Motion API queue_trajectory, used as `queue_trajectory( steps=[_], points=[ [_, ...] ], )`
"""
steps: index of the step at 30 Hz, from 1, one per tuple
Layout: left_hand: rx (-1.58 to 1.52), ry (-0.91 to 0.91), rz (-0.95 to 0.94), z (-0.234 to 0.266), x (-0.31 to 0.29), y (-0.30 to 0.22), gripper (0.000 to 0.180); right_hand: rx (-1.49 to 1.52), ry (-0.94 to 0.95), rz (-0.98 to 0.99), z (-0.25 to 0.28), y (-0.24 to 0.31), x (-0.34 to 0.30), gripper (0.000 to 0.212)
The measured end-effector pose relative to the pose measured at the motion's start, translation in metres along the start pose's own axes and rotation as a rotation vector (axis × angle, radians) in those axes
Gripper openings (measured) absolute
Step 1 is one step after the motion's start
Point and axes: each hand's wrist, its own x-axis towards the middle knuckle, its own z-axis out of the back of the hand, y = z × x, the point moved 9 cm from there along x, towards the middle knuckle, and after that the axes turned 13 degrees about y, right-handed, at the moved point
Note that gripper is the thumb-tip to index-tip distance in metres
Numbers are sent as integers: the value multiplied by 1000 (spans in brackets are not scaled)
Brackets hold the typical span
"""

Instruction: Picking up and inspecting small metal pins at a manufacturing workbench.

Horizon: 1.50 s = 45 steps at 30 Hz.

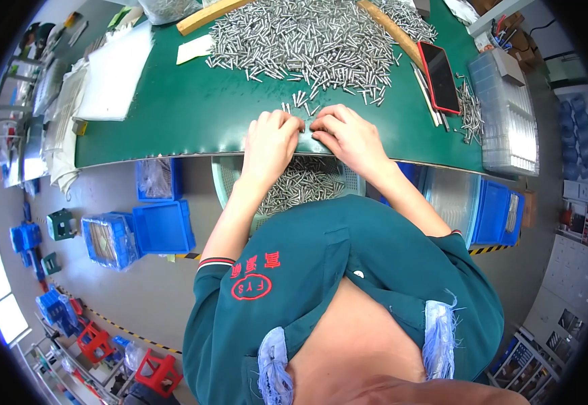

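My left hand (pixel 271 143) and my right hand (pixel 353 138) rest close together at the near edge of the green table, fingers curled inward and fingertips facing each other. Whatever sits in the fingertips is too small to make out. Just beyond them lie a few loose small metal pins (pixel 299 100). Farther back spreads a large heap of the same silvery pins (pixel 301 40). Below the table edge, between my forearms, a pale green plastic basket (pixel 222 182) holds many more pins (pixel 304 187).
Wooden bars (pixel 395 34) flank the heap. At right are a red-edged phone (pixel 439 77), a small pin pile (pixel 469 111) and clear plastic boxes (pixel 506 121). White sheets (pixel 115 74) lie at left. Blue bins (pixel 164 226) stand on the floor.
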Motion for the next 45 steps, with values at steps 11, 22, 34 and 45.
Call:
queue_trajectory(
  steps=[11,22,34,45],
  points=[
    [95,-9,92,10,9,22,21,-30,75,58,-7,8,3,17],
    [-37,34,179,1,-18,-6,20,10,95,-34,-3,7,-3,41],
    [-1153,219,408,-40,-51,8,21,-57,22,49,-5,10,2,18],
    [-2285,564,504,-111,-54,-12,32,57,210,85,-4,21,-24,18]
  ],
)
